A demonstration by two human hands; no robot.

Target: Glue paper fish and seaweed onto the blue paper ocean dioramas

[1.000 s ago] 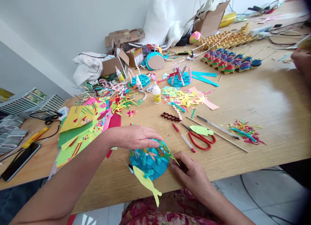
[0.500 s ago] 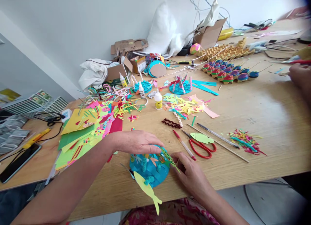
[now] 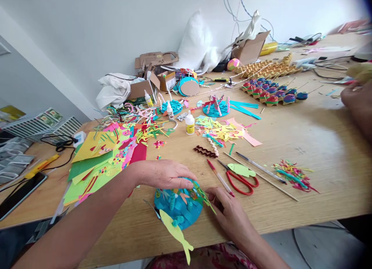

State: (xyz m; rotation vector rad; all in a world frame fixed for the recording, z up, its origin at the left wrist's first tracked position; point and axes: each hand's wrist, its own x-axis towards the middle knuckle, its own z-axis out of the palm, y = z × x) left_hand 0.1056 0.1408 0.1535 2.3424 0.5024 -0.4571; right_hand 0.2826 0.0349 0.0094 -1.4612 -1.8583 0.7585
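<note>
While my left hand (image 3: 166, 175), fingers together, overlies the blue disc (image 3: 192, 214), far side, my right hand (image 3: 228, 210) curls just right, grip: cannot tell. Nearest bottle (image 3: 190, 123), yellow label (image 3: 190, 129): illegible.

On the wooden tabletop (image 3: 293, 135), a hand could pass between the painted cardboard egg tray (image 3: 272, 93) and the multicoloured paper shreds (image 3: 294, 176). Red-handled metal scissors (image 3: 240, 178) and a thin wooden stick (image 3: 273, 184) obstruct crossing from the front edge.
</note>
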